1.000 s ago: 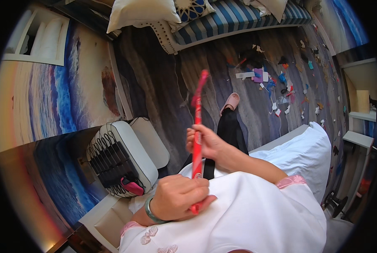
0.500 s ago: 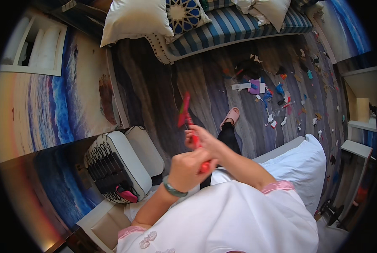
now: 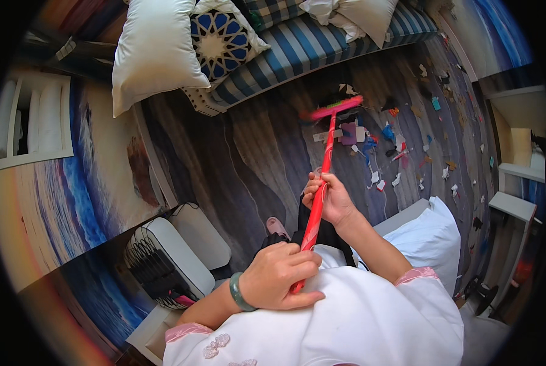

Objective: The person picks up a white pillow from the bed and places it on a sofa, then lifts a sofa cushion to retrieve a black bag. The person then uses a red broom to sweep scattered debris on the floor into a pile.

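Note:
A broom with a red handle slants forward from my body. My left hand, with a green bangle at its wrist, is closed over the handle's near end, close to my white top. Farther along, my right hand wraps round the middle of the handle. The broom's pink head reaches over the far part of the litter, in front of the sofa. Just below it lie a purple piece and a white strip. The bristles are mostly hidden.
Scraps of litter spread over the grey striped carpet to the right. A blue-striped sofa with pillows stands at the far side. A grey-white padded seat is on the left, a white pillow on the right.
The broom has swung right and away from me, its head now over the litter. My right hand has moved right along with it. My view and feet have shifted.

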The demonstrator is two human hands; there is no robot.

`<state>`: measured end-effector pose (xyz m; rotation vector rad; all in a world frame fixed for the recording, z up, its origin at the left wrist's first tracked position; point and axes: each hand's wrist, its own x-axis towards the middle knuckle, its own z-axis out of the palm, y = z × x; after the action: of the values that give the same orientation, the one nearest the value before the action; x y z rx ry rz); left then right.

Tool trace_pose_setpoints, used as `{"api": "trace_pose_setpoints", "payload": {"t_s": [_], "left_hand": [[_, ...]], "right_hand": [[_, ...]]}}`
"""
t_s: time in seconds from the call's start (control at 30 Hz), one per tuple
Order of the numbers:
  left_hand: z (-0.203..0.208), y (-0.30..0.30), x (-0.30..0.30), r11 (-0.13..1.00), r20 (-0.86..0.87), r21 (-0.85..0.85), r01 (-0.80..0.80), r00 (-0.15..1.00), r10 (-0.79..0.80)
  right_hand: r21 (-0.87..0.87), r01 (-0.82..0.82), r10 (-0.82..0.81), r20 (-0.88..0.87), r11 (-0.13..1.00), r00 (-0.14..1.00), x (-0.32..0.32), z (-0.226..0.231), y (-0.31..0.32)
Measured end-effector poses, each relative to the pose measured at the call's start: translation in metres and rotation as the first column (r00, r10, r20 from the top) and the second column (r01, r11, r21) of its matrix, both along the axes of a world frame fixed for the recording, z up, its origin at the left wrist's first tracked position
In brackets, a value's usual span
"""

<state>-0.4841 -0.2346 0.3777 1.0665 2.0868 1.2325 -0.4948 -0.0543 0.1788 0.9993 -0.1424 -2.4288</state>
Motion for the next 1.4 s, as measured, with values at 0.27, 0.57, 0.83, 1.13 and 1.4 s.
{"api": "trace_pose_setpoints", "payload": {"t_s": [0.27,0.57,0.83,1.13,1.4], "left_hand": [[-0.025,-0.065,0.036,0.970,-0.122,-0.128,-0.206,0.974,0.191],[-0.174,-0.173,0.153,0.678,0.231,-0.426,-0.599,0.652,0.722],[-0.303,-0.204,0.210,0.456,0.532,-0.576,-0.678,0.113,0.839],[-0.439,-0.185,0.265,0.289,0.132,-0.561,-0.776,0.261,0.956],[-0.532,-0.181,0.279,0.188,0.170,-0.444,-0.876,0.123,0.978]], "right_hand": [[0.142,-0.223,0.198,0.171,0.964,0.965,-0.023,-0.063,-0.087],[0.399,-0.463,0.394,0.246,0.792,0.886,0.013,-0.164,-0.221],[0.641,-0.473,0.354,0.317,0.604,0.880,0.048,-0.255,-0.280],[0.521,-0.558,0.458,0.321,0.646,0.829,0.072,-0.375,-0.285],[0.587,-0.583,0.578,0.226,0.561,0.784,0.069,-0.441,-0.308]]}}
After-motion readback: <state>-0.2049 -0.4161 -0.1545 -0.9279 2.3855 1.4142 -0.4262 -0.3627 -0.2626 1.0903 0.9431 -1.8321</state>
